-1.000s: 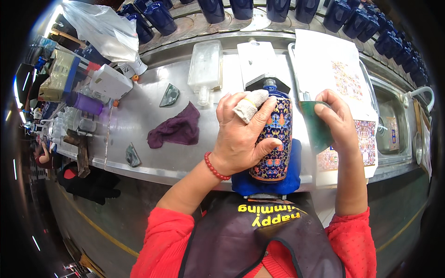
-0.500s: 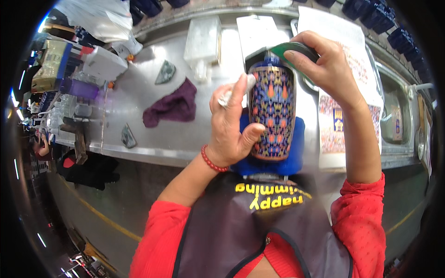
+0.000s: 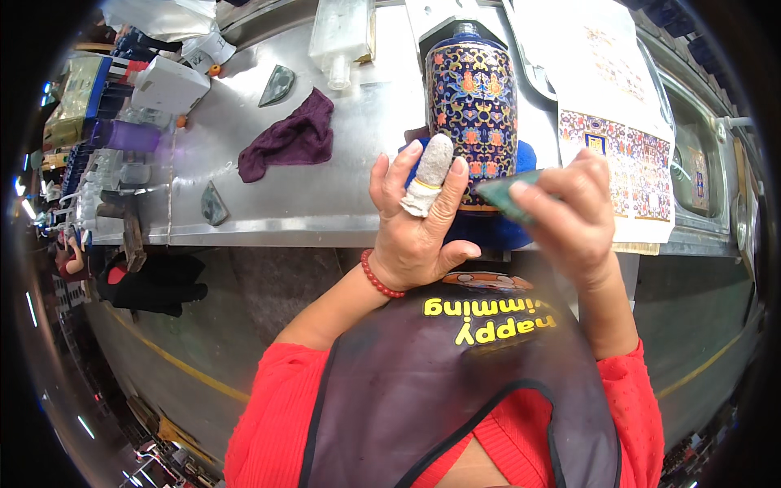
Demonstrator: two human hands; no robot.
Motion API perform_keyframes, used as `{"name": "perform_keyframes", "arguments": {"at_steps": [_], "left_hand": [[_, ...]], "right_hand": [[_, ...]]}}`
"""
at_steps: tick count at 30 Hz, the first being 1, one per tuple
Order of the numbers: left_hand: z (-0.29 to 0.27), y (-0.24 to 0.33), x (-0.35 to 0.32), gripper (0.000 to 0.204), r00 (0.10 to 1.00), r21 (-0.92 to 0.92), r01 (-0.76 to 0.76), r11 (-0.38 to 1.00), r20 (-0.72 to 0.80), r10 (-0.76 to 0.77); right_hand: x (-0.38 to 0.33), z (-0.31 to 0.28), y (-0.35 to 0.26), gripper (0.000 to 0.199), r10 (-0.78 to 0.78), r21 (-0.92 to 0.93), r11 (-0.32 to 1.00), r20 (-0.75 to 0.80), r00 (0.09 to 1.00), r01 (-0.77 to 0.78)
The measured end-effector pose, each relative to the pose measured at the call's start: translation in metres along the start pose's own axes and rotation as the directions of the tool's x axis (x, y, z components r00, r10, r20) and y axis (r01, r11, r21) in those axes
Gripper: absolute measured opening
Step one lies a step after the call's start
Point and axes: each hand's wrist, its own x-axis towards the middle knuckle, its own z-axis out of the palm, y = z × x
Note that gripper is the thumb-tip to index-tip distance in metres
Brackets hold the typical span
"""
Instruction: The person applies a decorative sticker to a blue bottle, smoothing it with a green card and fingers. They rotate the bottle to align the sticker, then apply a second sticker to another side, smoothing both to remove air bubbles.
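Standing upright near the front edge of the metal bench, the patterned vase is the landmark here: a tall, glossy cylinder, dark blue with dense orange, gold and green floral ornament and a narrow dark neck. Its foot is hidden behind the person's fingers and sinks into a blue cushion of which only the edges show. The left hand is spread open against the vase's lower left side, fingers upward, the middle finger wrapped in a white cloth bandage; whether the palm presses the glaze cannot be told. A red bead bracelet circles that wrist. To the vase's lower right, the right hand pinches a thin, flat dark-green piece, its far end blurred, its material hard to judge; its tip lies at the vase's lower right flank. Right of the vase lie printed pattern sheets, paper, matching the vase's colours, their upper part cut off by the frame. Left of the vase rests a crumpled purple cloth, soft and folded. Behind and left of the vase lies a clear plastic bottle, partly cropped. Two small grey-green wedge-shaped pieces lie further left.
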Motion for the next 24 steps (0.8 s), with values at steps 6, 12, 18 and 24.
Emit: {"name": "perform_keyframes", "arguments": {"at_steps": [6, 12, 18, 24], "left_hand": [[-0.001, 0.006, -0.012, 0.075, 1.0, 0.042, -0.017, 0.999, 0.015, 0.016], [-0.006, 0.005, -0.009, 0.067, 0.998, 0.123, -0.057, 0.991, 0.023, 0.054], [-0.007, 0.009, -0.008, 0.065, 0.998, 0.129, -0.058, 0.99, 0.028, 0.055], [-0.005, 0.01, -0.012, 0.068, 0.996, 0.172, -0.075, 0.982, 0.051, 0.067]], "right_hand": [[-0.014, -0.009, -0.008, 0.03, 0.105, 0.279, 0.949, 0.152, 0.983, -0.145], [-0.032, 0.007, 0.001, 0.016, 0.528, 0.547, 0.686, 0.08, 0.846, -0.48], [-0.047, 0.021, -0.007, 0.019, 0.722, 0.651, 0.425, 0.175, 0.669, -0.629], [-0.047, 0.022, -0.004, 0.017, 0.739, 0.624, 0.413, 0.195, 0.645, -0.663]]}}
